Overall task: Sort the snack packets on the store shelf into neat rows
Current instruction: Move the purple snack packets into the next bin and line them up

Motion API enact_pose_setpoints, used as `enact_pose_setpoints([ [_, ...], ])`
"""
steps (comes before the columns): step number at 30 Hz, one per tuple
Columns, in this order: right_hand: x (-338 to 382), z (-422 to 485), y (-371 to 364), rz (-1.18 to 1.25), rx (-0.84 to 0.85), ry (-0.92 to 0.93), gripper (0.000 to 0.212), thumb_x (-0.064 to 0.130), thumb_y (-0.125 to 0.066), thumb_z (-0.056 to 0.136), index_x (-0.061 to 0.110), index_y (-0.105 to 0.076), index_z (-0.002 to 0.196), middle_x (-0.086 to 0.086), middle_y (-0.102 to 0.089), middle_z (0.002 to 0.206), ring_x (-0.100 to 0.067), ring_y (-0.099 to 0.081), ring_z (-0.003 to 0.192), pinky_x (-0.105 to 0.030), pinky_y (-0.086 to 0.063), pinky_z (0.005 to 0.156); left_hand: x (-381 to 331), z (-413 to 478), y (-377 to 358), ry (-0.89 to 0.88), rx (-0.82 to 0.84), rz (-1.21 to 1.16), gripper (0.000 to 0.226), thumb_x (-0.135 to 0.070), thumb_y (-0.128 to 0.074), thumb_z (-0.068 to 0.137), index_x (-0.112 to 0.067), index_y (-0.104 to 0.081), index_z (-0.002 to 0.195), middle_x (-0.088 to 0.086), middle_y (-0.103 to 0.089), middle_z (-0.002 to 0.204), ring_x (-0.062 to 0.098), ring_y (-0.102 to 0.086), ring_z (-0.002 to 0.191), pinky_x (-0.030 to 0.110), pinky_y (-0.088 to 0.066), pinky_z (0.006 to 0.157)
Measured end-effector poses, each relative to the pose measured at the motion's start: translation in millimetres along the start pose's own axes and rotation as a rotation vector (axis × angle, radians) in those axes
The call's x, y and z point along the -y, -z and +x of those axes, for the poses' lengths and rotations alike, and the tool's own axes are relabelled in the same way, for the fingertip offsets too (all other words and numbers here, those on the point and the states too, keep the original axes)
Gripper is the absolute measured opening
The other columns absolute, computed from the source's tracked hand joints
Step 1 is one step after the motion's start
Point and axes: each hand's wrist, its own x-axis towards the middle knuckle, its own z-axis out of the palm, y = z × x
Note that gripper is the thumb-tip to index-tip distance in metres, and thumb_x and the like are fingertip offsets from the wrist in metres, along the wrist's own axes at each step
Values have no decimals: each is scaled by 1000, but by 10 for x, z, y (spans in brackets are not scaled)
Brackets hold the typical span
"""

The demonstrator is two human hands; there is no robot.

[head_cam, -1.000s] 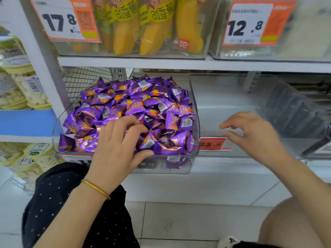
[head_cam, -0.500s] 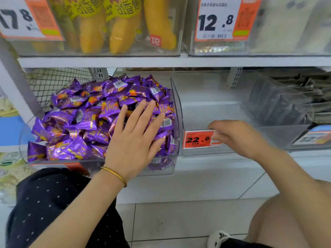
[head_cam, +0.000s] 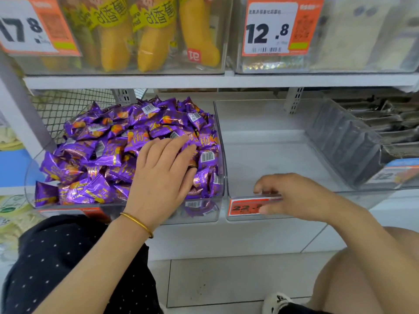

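I see a white store shelf (head_cam: 204,81) with two clear bins on the lower tier. The left bin (head_cam: 223,168) holds purple snack packets (head_cam: 102,150) in a jumbled heap, with no rows yet. The right bin (head_cam: 272,155) holds none. The left hand (head_cam: 163,175) lies flat on the heap, fingers straight. The right hand (head_cam: 292,196) pinches the right bin's near lip at its price tag (head_cam: 242,207). I judge the sorting barely begun.

Glossy foil snack packets (head_cam: 106,152) – clear smooth plastic bin (head_cam: 223,168) – wire mesh (head_cam: 68,107) behind.
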Motion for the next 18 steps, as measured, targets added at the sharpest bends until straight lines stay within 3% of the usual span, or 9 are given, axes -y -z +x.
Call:
enact_pose_setpoints([
  [3, 208, 116, 136, 71, -330, 118, 30, 47, -64, 81, 29, -60, 105, 14, -59, 98, -7, -58, 87, -27, -45, 74, 24, -17, 23, 21, -62, 4, 29, -21, -52, 90, -7, -65, 111, 11, -62, 118, 31, -49, 104, 43, -35, 90],
  [5, 422, 275, 223, 60, -460, 253, 28, 41, -58, 82, 25, -63, 105, 15, -56, 94, -9, -57, 84, -34, -47, 76, 53, -23, 23, 51, -108, 13, 24, -18, -53, 89, -8, -66, 107, 9, -63, 115, 30, -50, 102, 42, -34, 87],
  [7, 594, 486, 253, 24, -448, 339, 33, 34, -56, 80, 21, -65, 109, 11, -55, 94, -14, -56, 86, -36, -47, 78, 86, -26, 25, 90, -153, 18, 22, -16, -55, 88, -8, -67, 104, 10, -64, 112, 29, -49, 101, 41, -33, 84],
  [10, 724, 753, 214, -139, -355, 351, 43, 38, -53, 81, 26, -58, 122, 1, -59, 112, -25, -54, 107, -43, -44, 87, 150, -37, 56, 235, -222, -19, 21, -16, -57, 87, -9, -63, 106, 9, -58, 113, 29, -46, 100, 39, -31, 83],
  [13, 738, 875, 214, -289, -291, 306, 42, 41, -58, 87, 36, -50, 127, 8, -52, 124, -18, -44, 118, -32, -33, 88, 290, -5, 111, 416, -231, -66, 30, -24, -57, 88, -9, -57, 113, 12, -52, 117, 31, -44, 102, 39, -30, 86],
  [15, 721, 913, 229, -256, -305, 335, 36, 37, -63, 84, 35, -57, 119, 10, -55, 112, -15, -48, 110, -29, -30, 80, 388, 61, 122, 460, -150, -52, 38, -34, -54, 87, -9, -57, 117, 13, -54, 119, 29, -42, 105, 38, -29, 86],
  [18, 675, 930, 247, 45, -391, 391, 21, 30, -68, 76, 24, -69, 96, 18, -48, 79, 3, -50, 74, -21, -33, 67, 447, 190, 97, 484, -11, -51, 46, -47, -49, 82, -18, -61, 115, 4, -57, 116, 24, -38, 105, 41, -31, 84],
])
